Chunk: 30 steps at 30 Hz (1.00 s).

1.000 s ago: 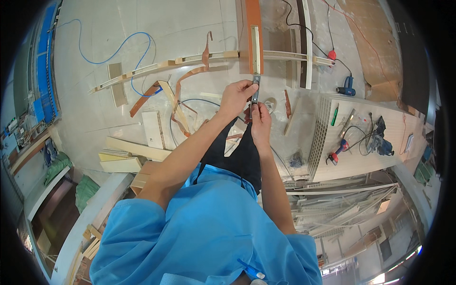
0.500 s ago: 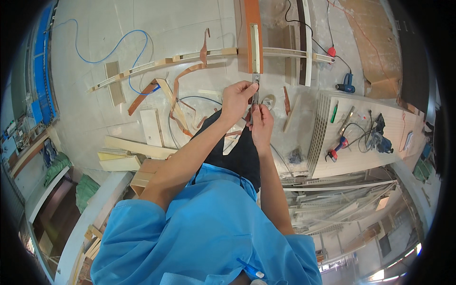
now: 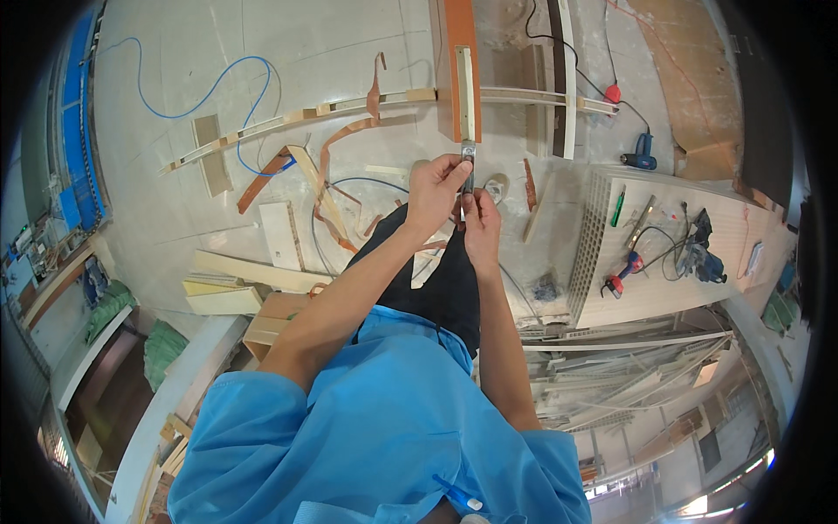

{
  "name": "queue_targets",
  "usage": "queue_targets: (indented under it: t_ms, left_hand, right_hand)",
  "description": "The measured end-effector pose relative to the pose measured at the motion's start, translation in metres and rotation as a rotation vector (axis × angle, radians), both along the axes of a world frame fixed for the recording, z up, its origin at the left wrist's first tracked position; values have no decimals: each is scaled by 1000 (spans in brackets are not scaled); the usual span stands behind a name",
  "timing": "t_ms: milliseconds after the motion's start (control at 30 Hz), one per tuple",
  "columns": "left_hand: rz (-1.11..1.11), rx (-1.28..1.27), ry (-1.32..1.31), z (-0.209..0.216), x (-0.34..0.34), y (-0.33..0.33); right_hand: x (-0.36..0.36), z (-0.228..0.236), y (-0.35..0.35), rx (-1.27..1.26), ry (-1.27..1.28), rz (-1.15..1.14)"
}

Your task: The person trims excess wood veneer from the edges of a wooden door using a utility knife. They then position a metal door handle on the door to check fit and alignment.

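An orange-brown board [image 3: 448, 83] reaches toward me from the top of the view, with a pale strip [image 3: 464, 92] set along its face. At its near end is a narrow silver metal fitting [image 3: 469, 152]. My left hand [image 3: 432, 194] is closed on this fitting, thumb on top, just below the board's end. Slightly nearer to me and to the right, my right hand [image 3: 482, 224] pinches the fitting's lower part. The fingers partly cover it, so its full length and how it joins the board cannot be made out.
A long slatted rail [image 3: 332, 106] crosses under the board. Offcuts and brown edging strips [image 3: 325, 157] litter the floor at left, near a blue hose [image 3: 214, 92]. At right, a stack of pale panels [image 3: 681, 236] bears tools and cords; a blue heat gun [image 3: 642, 155] lies beyond.
Both hands keep their grip on the metal fitting. The board's end and the fitting sit slightly lower in view, and my left hand is a little further left.
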<state>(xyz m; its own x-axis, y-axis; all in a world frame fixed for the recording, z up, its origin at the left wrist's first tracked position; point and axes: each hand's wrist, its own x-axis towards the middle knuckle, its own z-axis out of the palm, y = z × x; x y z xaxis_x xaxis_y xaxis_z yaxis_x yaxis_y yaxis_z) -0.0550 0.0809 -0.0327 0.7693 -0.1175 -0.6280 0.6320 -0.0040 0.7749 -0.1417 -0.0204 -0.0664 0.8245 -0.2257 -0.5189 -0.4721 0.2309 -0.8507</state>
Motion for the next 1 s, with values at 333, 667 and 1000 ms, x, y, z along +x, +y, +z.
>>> queue_targets:
  t_ms: [333,667,1000]
  left_hand:
    - [43,54,40,15,24,-4]
    - [63,198,-325,-13,62,7]
    - [-438,274,-342,-17,147,19]
  right_hand:
    - [19,27,1,9,44,-4]
    - [58,43,0,-13,144,-14]
    - [32,49,-22,-422,-156,291]
